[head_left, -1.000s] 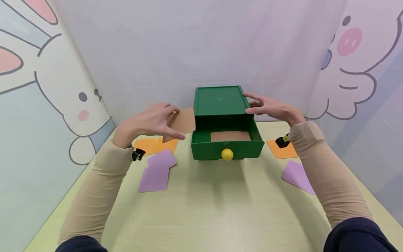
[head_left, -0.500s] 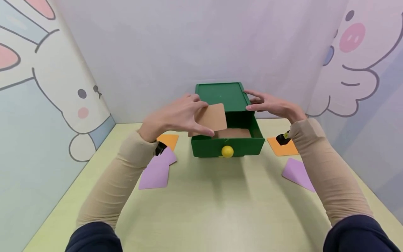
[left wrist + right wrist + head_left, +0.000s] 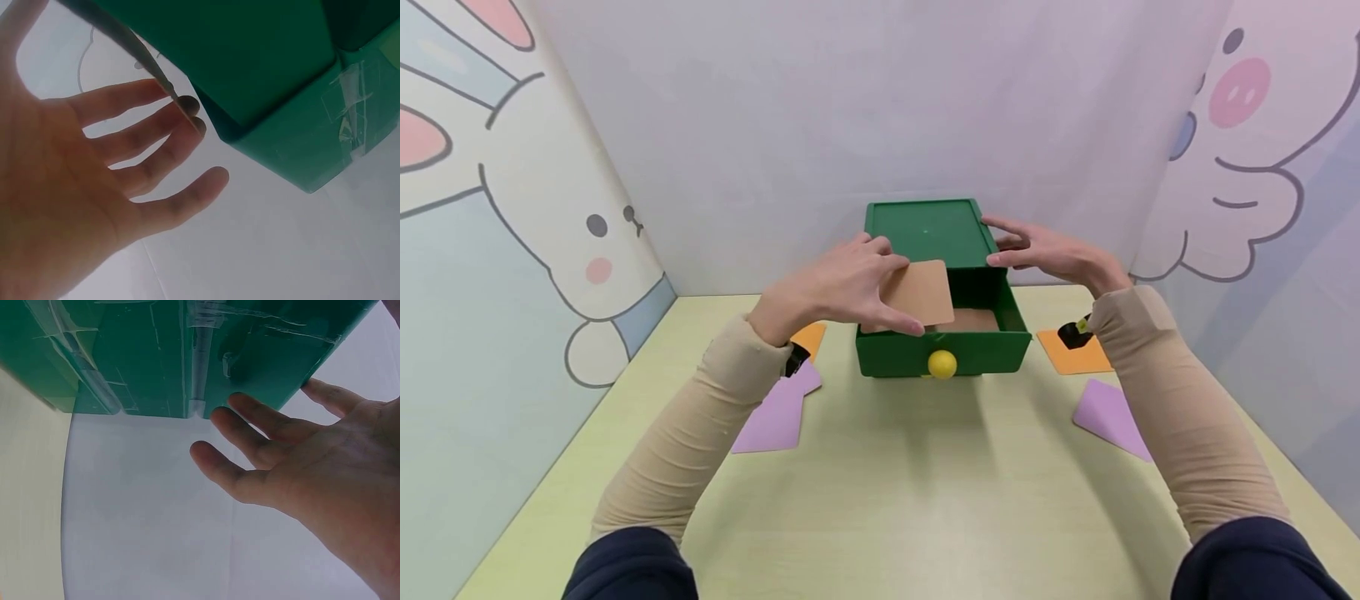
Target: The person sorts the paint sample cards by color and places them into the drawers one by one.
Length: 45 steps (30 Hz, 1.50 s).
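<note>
A green box (image 3: 928, 232) stands at the back of the table with its drawer (image 3: 895, 354) pulled out toward me. My left hand (image 3: 842, 287) holds a brown card (image 3: 925, 292) between thumb and fingers, tilted over the drawer's left part. In the left wrist view the card (image 3: 147, 59) shows edge-on at the fingertips, beside the green wall. Another brown card (image 3: 976, 320) lies inside the drawer, partly hidden by the held one. My right hand (image 3: 1052, 257) touches the box's right side, fingers spread. The right wrist view shows this hand (image 3: 312, 456) against the taped green box (image 3: 150, 362).
A yellow ball knob (image 3: 942, 364) sticks out from the drawer front. Purple cards (image 3: 775, 417) and an orange card (image 3: 809, 337) lie left of the box, partly behind my left arm. On the right lie an orange card (image 3: 1067, 358) and a purple card (image 3: 1105, 412).
My left hand has carried the brown card rightward from beside the box to over the open drawer, then slightly lower. My right hand has stayed on the box's right side.
</note>
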Available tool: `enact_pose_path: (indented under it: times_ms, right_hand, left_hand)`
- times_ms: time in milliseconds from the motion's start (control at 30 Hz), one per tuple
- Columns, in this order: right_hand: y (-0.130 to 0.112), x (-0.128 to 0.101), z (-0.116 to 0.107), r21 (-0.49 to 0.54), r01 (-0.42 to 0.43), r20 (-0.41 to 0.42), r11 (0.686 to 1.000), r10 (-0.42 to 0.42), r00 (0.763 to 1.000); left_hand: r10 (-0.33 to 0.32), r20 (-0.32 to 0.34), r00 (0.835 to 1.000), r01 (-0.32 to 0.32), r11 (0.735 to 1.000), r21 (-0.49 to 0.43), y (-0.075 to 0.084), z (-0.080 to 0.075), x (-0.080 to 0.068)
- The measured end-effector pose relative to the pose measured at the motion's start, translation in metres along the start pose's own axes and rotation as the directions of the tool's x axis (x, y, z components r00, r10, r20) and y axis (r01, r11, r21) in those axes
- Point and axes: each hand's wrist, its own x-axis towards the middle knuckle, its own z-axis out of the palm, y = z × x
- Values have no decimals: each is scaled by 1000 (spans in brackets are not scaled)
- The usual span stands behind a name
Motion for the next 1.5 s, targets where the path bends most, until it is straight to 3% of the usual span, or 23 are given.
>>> enact_pose_path:
  times_ms: [333,400,500,600,767,967,1000,1033,1100,1133,1200,1267,1300,1367,1500]
  right_hand:
    - [-2,0,-2,19,0,0,1000,0,1000]
    - [-2,0,-1,18,-1,-2,1000,1,1000]
    - [-1,0,0,14,-1,-2,1000,1,1000]
    - [0,-1,1,7,0,-1,1000,0,1000]
    - [1,-3,1,-8,-1,-5,1000,1,1000]
    - [2,-2,4,-15,2,-5,1000,-2,1000]
    - [2,-2,4,-14,2,-5,1000,-2,1000]
    - [2,-2,4,-13,2,-6,1000,-2,1000]
    - [2,-1,4,-12,2,-8,1000,-3,1000]
    - [2,-1,5,-11,2,-10,1000,-3,1000]
    - [2,0,5,-12,4,-11,1000,-4,1000]
    - [2,0,4,-10,6,-11,1000,-6,1000]
    - [2,0,4,-10,4,-11,1000,-4,1000]
    - [2,1,4,-9,4,-11,1000,-4,1000]
    - [3,2,4,-3,7,-14,1000,-7,1000]
  left_hand:
    - [-9,26,1000,9,1000,17,1,0,-1]
    - [-4,8,1000,4,1000,17,1,1,-4]
    - [39,-84,996,-41,999,-20,4,5,-11]
    - [107,-219,970,-137,982,-130,13,14,-22]
    - [174,-369,913,-289,914,-284,37,32,-41]
    - [49,-531,846,-278,891,-360,58,48,-56]
    - [21,-540,841,-268,884,-382,60,50,-57]
    - [-6,-530,848,-255,872,-418,62,52,-59]
    - [-54,-451,891,-201,843,-499,67,57,-61]
    - [-77,-386,919,-163,819,-550,70,61,-61]
    - [-118,-215,969,-60,737,-674,74,69,-62]
    - [-141,-53,989,49,637,-770,76,79,-60]
    - [-144,16,989,95,567,-818,76,84,-59]
    - [-135,118,984,163,397,-903,77,92,-55]
    - [-93,203,975,210,67,-975,79,104,-48]
